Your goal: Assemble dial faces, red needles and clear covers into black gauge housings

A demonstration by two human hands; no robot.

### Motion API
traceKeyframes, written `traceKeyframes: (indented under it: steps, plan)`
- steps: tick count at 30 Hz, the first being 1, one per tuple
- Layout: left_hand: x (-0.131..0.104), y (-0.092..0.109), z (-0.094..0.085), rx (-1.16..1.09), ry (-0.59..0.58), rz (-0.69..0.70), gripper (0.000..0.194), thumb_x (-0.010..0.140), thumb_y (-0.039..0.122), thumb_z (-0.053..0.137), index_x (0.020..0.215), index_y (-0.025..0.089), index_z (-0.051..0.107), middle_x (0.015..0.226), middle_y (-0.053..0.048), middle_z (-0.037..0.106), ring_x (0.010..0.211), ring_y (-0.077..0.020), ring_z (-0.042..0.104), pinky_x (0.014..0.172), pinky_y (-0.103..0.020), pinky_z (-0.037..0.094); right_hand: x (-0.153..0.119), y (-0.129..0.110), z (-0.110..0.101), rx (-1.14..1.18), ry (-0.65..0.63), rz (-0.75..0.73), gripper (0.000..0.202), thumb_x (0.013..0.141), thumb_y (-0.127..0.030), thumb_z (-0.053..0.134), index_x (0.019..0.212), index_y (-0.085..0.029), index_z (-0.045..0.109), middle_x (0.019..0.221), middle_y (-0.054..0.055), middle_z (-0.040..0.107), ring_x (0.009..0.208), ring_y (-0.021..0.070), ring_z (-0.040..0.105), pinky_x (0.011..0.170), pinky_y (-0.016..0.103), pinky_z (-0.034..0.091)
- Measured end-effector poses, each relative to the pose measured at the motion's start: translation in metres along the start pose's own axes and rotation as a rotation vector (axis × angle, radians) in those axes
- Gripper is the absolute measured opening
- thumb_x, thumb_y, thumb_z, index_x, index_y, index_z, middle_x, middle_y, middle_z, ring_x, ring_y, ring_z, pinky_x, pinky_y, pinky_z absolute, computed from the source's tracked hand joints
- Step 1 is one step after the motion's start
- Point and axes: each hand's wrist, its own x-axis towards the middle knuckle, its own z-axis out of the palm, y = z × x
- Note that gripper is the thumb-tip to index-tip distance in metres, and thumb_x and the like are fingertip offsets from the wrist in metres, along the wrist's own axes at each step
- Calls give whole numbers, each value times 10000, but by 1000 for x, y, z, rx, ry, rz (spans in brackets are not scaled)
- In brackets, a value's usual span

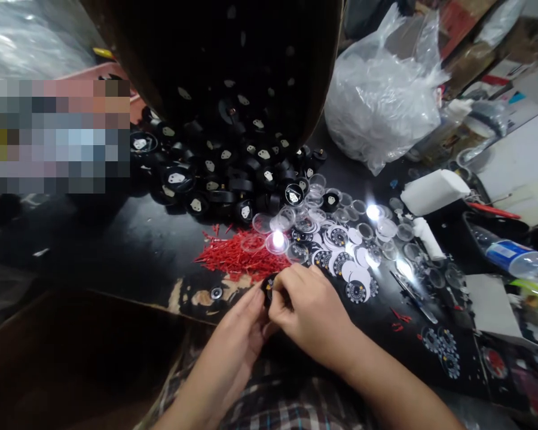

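Head view of a dark bench (116, 251) strewn with small parts. At the lower centre, a small round black plastic part (268, 285) is pinched between the two hands: the left hand (240, 331) is closed on it from seven o'clock, and the right hand (307, 307) is closed over it from four o'clock, its fingertips curled down onto the piece. Most of the part is hidden by the fingers, so its face cannot be read.

The part is judged light and rigid, with a smooth moulded rim that may slip; it is best held by the edge, between thumb and forefinger, so that the face is left free. Any thin printed disc seated in it is likely delicate and should not be pressed at the centre.

At twelve o'clock from the hands lies a loose heap of thin red plastic pins (235, 254). Beyond it, a large pile of round black plastic housings with white marks (224, 173) spills from a dark container (215, 54). At two o'clock, clear round plastic lenses (363, 230) and white printed circuit discs (356, 289) are scattered, two of them glowing. At one o'clock a crumpled clear plastic bag (381, 95) is seen, and at three o'clock a clear plastic bottle with a blue label (513, 257) lies on its side.
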Motion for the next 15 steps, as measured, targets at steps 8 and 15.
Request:
traceKeyframes:
  steps: [8, 15]
  plan:
    - [-2, -7, -20, 21, -46, -40, 476, 772, 489, 749, 1205, 304, 675, 1384, -14, 610, 1260, -223, 578, 971, -279, 549, 23, 46, -18, 262, -33, 126, 140, 936, -213, 533, 904, -189, 666, 908, 35, 703, 833, 154, 626, 770, 294, 447]
    - [18, -1, -6, -56, -95, 58, 421, 783, 462, 745, 1127, 227, 687, 1303, -81, 661, 1204, -253, 612, 1063, -416, 485, 60, 119, -19, -251, 58, 207, 307, 877, -82, 489, 1089, -133, 706, 1202, 155, 654, 1085, 324, 552, 920, 506, 409]
